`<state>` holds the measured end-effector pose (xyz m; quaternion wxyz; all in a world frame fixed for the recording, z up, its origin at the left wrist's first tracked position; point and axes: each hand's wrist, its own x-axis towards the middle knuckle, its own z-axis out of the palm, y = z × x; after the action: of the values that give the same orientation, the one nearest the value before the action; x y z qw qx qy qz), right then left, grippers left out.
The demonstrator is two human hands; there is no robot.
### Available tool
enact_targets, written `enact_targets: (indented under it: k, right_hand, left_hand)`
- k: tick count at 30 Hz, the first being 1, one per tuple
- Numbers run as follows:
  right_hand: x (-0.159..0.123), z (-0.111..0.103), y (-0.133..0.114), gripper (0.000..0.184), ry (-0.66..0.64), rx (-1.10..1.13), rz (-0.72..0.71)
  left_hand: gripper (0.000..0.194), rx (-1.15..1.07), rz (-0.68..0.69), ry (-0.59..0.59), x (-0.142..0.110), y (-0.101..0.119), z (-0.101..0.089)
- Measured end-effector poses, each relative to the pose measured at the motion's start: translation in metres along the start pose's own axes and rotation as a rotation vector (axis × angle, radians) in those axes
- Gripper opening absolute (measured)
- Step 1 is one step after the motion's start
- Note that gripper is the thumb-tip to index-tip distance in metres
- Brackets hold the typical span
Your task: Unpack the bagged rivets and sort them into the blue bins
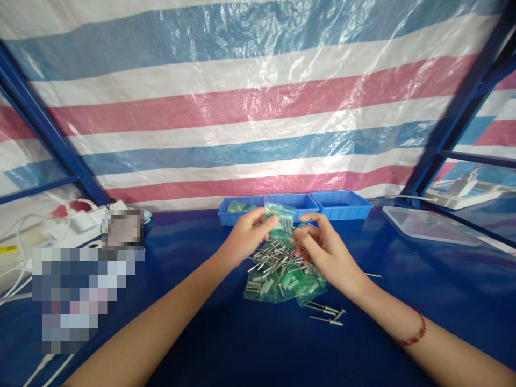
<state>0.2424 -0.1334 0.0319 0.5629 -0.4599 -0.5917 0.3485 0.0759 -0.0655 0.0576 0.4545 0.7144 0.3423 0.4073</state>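
My left hand (253, 232) pinches a small clear green plastic bag (279, 221) between thumb and fingers; pale and metallic pieces show inside it. Close to the bag's right edge, my right hand (319, 243) has its thumb and fingers curled together, its index finger raised. What those fingers hold, if anything, is too small to tell. Below both hands lies a heap of silver pop rivets (274, 258). Under and in front of the heap are more green bags (262, 287), some with white plugs inside. Several loose rivets (326, 310) lie nearer me.
Behind my hands stands a blue divided tray (342, 200), with green bags in its left compartment. A translucent lid (427, 226) lies to the right on the blue table (201, 344). Power strips and cables (76, 224) crowd the left side. Striped sheeting (250, 115) hangs behind.
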Motion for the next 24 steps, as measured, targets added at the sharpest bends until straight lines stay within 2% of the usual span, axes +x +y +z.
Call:
enact_targets:
  k: [3,5,6,8,10,13,15,18,21,24]
  right_hand:
    - [0.003,-0.001,0.001,0.037,0.038,0.043,0.020]
    - [0.004,-0.004,0.001,0.034,0.050,-0.010,0.003]
    - [0.004,-0.005,0.001,0.030,0.053,-0.081,-0.017]
    - [0.006,-0.010,0.003,0.021,0.041,-0.311,-0.088]
    - [0.008,-0.014,0.007,0.019,-0.008,-0.590,-0.206]
    - [0.010,-0.015,0.012,0.034,-0.126,-0.916,-0.376]
    - [0.011,-0.013,0.014,0.035,-0.186,-1.058,-0.407]
    - [0.010,-0.009,0.012,0.025,-0.215,-1.144,-0.389]
    - [0.009,-0.008,0.008,0.017,-0.171,-1.113,-0.370]
    - [0.008,-0.010,0.005,0.008,-0.069,-1.016,-0.366]
  left_hand:
    - [0.039,0.052,-0.013,0.354,0.021,-0.011,-0.030]
    - [0.046,0.212,-0.038,0.495,0.034,-0.024,-0.051]
    - [0.047,0.354,-0.059,0.500,0.038,-0.031,-0.059]
    - [0.048,0.452,-0.084,0.468,0.043,-0.043,-0.071]
    - [0.047,0.522,-0.080,0.420,0.041,-0.050,-0.075]
    - [0.050,0.703,-0.039,0.358,0.034,-0.052,-0.070]
    - [0.053,0.883,-0.005,0.306,0.029,-0.048,-0.062]
    - [0.048,1.003,0.108,0.229,0.023,-0.039,-0.048]
    - [0.034,0.917,0.243,0.122,0.016,-0.029,-0.031]
    - [0.027,0.822,0.285,0.022,0.006,-0.021,-0.014]
